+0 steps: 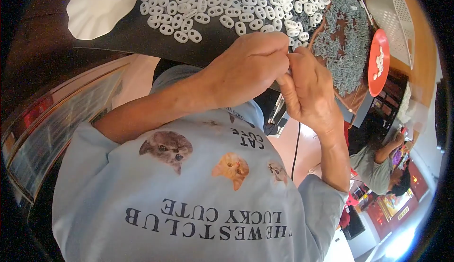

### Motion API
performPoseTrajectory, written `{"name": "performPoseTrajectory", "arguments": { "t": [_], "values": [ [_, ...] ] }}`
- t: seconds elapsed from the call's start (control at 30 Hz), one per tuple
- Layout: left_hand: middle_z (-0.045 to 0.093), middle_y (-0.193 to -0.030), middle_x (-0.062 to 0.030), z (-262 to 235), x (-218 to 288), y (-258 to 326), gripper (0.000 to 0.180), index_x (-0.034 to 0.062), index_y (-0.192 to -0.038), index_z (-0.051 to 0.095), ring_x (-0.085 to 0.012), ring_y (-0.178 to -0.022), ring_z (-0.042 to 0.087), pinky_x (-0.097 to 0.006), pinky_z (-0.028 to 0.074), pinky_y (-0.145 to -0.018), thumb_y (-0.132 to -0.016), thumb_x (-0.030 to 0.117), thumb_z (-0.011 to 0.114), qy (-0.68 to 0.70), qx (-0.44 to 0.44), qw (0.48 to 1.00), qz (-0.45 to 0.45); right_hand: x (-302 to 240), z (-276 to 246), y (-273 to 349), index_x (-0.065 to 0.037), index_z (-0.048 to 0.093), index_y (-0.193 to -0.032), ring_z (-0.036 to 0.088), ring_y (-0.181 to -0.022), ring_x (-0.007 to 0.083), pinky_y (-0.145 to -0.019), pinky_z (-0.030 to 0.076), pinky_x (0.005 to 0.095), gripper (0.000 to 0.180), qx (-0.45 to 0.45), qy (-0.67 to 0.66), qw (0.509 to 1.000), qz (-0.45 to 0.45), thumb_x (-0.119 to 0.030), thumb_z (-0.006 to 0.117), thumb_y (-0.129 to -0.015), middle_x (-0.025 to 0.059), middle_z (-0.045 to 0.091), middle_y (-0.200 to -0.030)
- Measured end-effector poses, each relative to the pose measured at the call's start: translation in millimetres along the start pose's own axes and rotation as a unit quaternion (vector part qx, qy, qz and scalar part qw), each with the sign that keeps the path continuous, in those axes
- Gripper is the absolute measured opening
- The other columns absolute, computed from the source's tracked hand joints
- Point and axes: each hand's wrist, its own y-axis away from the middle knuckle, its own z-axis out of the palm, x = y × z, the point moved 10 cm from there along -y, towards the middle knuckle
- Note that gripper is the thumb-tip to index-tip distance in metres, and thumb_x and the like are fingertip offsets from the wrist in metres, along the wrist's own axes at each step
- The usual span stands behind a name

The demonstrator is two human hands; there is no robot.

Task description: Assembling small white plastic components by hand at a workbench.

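Note:
My left hand (253, 65) and my right hand (312, 84) meet in front of my chest, near the table's edge. Both are closed, fingertips pressed together around something very small. A pale speck shows between them, but the fingers hide what it is. Just beyond my left hand spreads a pile of white oval plastic pieces (215, 11), each with two holes. Past my right hand lies a heap of small grey pin-like parts (347, 39) on a brown-edged surface.
A white wavy-rimmed dish (101, 6) stands at the far left of the dark table (142, 42). On the right are a red plate (373, 80) holding several white pieces and a white perforated basket (392, 21). Another person (378, 167) sits farther right.

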Motion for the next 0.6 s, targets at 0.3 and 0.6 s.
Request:
{"name": "performPoseTrajectory", "arguments": {
  "t": [0.3, 0.6],
  "values": [
    [0.041, -0.065, 0.0040, -3, -8, 2, 0.016, 0.0071, -0.074, 0.049, -0.0036, -0.057, 0.037, -0.021, 0.028, -0.049, -0.086, 0.018, 0.049, 0.119, -0.031, 0.983, -0.139, 10, -11, -4, 0.003, 0.054, -0.094, 0.050, -0.064, 0.0258, -0.057, 0.041, 0.0332, 0.018, -0.010, -0.084, 0.996, 0.031, -0.015, 0.055, -0.089, 0.0130, 0.049, -0.076],
    [0.044, -0.067, 0.0040, 3, -11, 5, 0.015, 0.0074, -0.084, 0.053, -0.0017, -0.056, 0.036, -0.018, 0.027, -0.047, -0.090, 0.021, 0.050, 0.184, -0.032, 0.975, -0.125, 36, -5, 7, 0.002, 0.054, -0.090, 0.043, -0.059, 0.0133, -0.054, 0.038, 0.0269, 0.021, -0.002, -0.299, 0.936, 0.186, -0.018, 0.050, -0.094, 0.0059, 0.046, -0.066]
  ]
}}
